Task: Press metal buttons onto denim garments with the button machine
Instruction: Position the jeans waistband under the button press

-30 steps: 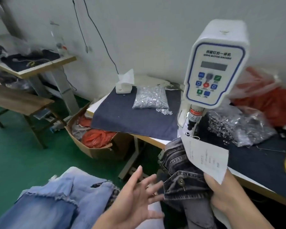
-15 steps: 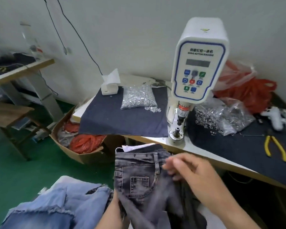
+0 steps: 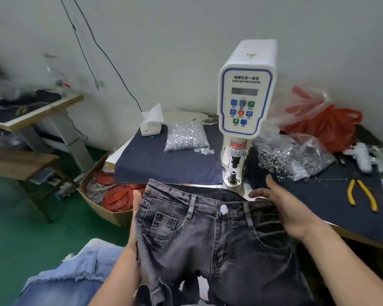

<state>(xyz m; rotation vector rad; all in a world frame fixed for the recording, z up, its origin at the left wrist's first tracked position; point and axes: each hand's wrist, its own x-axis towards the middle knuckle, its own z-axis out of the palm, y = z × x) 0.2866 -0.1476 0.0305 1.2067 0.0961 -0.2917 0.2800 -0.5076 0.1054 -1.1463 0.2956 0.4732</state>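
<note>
A white wall backs a bench draped in dark cloth. From the left: the left hand (image 3: 135, 219) grips the side edge of the grey denim shorts (image 3: 208, 235), its fingers hidden behind the fabric. The waistband runs left to right, a white patch (image 3: 223, 210) at its middle, just below the button machine (image 3: 244, 102). The right hand (image 3: 283, 206) lies on the waistband's right end, fingers straight and spread, nearer the machine's die (image 3: 232, 174). The waistband centre likely needs sliding up and slightly right onto that die
</note>
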